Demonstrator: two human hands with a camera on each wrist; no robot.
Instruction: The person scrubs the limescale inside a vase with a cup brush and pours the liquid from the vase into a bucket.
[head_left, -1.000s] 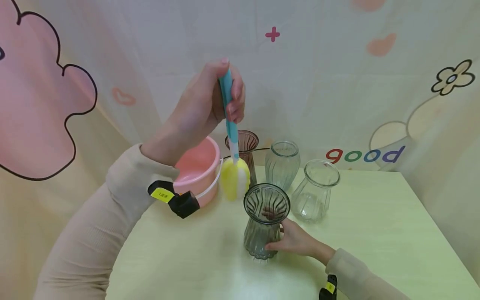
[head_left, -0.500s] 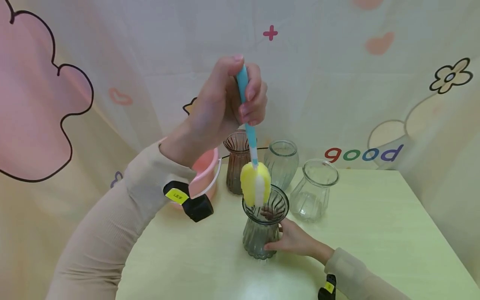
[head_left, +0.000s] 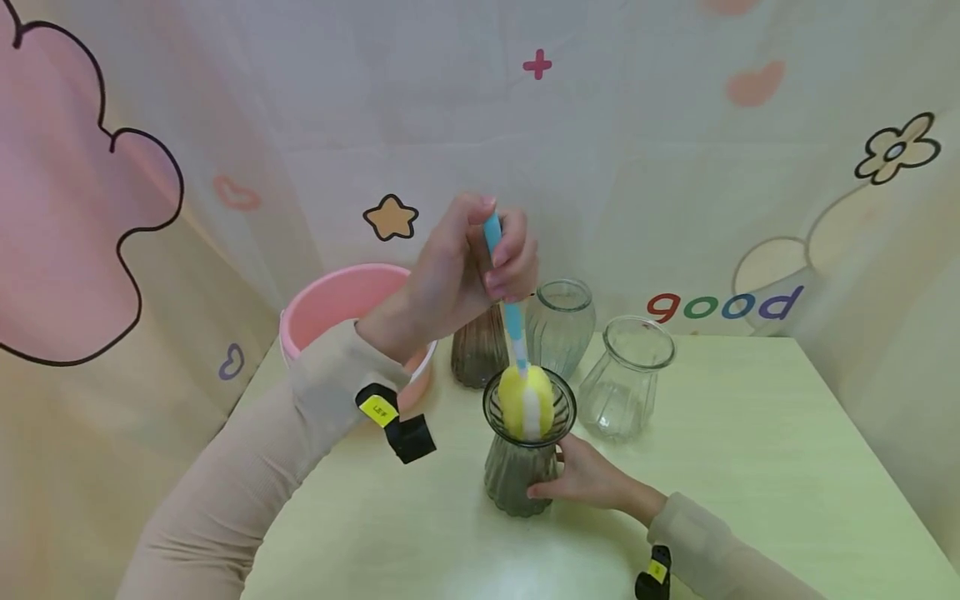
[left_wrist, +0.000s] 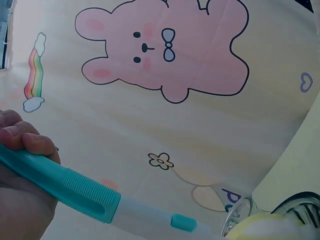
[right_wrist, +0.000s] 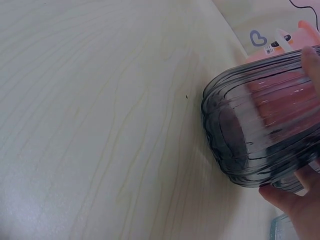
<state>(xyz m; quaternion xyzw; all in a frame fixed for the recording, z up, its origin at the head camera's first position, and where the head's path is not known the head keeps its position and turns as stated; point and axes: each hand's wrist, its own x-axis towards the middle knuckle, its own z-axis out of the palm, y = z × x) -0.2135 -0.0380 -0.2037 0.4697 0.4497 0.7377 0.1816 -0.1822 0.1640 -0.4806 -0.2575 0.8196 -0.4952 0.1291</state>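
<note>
My left hand (head_left: 480,258) grips the turquoise handle of a sponge bottle brush (head_left: 527,402), pointed down. The brush's yellow and white sponge head sits inside the flared mouth of a grey ribbed glass vase (head_left: 517,479). The left wrist view shows the turquoise handle (left_wrist: 90,195) held in curled fingers. Low on its right side, my right hand (head_left: 588,475) holds the grey vase, thumb in front and other fingers behind the glass. In the right wrist view the ribbed vase base (right_wrist: 235,135) stands on the wood-grain table.
A pink bucket (head_left: 337,292) stands at the back left, partly behind my left arm. Behind the grey vase are a brownish glass vase (head_left: 477,354), a clear rounded vase (head_left: 562,329) and a clear flared vase (head_left: 622,392). A printed curtain (head_left: 600,167) hangs behind the table (head_left: 780,467).
The left hand has brought the brush rightward from beside the bucket, then down, so its sponge head now enters the grey vase's mouth. The right hand and the vase stay in place.
</note>
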